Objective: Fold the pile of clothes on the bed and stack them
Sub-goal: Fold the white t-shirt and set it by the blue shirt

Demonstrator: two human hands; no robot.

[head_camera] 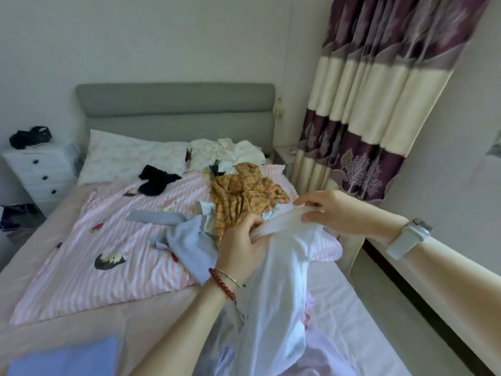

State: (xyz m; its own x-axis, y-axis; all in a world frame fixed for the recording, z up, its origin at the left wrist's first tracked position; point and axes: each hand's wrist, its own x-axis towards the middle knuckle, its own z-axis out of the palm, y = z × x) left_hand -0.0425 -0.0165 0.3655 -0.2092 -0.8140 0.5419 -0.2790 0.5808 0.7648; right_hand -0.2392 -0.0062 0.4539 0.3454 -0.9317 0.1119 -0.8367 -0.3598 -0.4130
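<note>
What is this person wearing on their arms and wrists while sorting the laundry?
Both forearms are bare, with no sleeves in view. The left hand has two bracelets at its wrist: a string of dark red round beads and a thin metal bangle beside it. The right hand has a watch at its wrist, with a pale, whitish band and a rounded silvery case.
</note>
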